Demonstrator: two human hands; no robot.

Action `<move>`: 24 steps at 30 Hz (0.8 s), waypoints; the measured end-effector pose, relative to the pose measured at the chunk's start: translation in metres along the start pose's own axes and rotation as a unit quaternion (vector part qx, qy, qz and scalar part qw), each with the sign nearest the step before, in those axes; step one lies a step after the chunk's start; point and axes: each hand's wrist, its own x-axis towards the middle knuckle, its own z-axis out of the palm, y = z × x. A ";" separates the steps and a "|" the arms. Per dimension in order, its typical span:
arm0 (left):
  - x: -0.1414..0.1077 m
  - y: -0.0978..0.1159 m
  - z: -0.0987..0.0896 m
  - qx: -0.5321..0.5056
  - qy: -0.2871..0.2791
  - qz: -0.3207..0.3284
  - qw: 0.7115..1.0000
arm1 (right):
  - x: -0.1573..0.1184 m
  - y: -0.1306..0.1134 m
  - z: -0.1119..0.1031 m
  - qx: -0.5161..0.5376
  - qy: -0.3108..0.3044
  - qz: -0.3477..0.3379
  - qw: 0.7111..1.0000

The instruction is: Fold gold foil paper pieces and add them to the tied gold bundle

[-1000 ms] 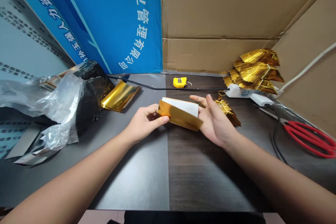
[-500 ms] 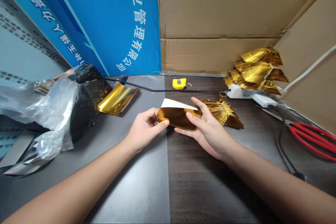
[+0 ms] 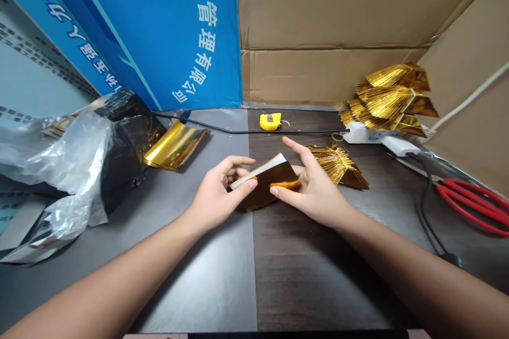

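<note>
A folded sheet of gold foil paper (image 3: 267, 186), white on its inner side, is held above the table between both hands. My left hand (image 3: 220, 188) pinches its left edge, thumb in front and fingers behind. On the right side, my right hand (image 3: 312, 185) grips it with the thumb across the gold face, while the index finger points up and away from the sheet. Just behind my right hand lies a pleated gold paper bundle (image 3: 338, 163), tied at its middle. To the left rests a stack of gold foil sheets (image 3: 177, 145).
A yellow tape measure (image 3: 271, 121) sits near the cardboard wall (image 3: 334, 77). Several pleated gold bundles (image 3: 392, 98) are piled behind a white power strip (image 3: 358, 133). Red-handled scissors (image 3: 473, 204) lie at right, and a torn plastic bag (image 3: 91, 153) at left.
The gold sheet has turned in my hands, its white edge now slanting up to the right. My left index finger has lifted from it. The view has shifted slightly.
</note>
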 end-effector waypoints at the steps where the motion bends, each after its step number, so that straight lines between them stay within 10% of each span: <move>1: 0.000 0.000 0.000 -0.001 0.003 -0.008 1.000 | 0.000 -0.002 0.001 0.019 0.020 0.006 1.000; 5: -0.001 -0.001 0.005 -0.066 0.030 -0.046 0.996 | -0.001 -0.005 0.011 0.122 0.136 0.061 0.981; 12: -0.005 0.005 0.012 -0.076 -0.007 -0.066 0.995 | -0.002 0.000 0.019 0.093 0.154 0.053 0.982; 24: -0.006 0.005 0.014 -0.059 0.005 -0.060 0.996 | -0.003 0.003 0.019 0.069 0.023 0.073 0.995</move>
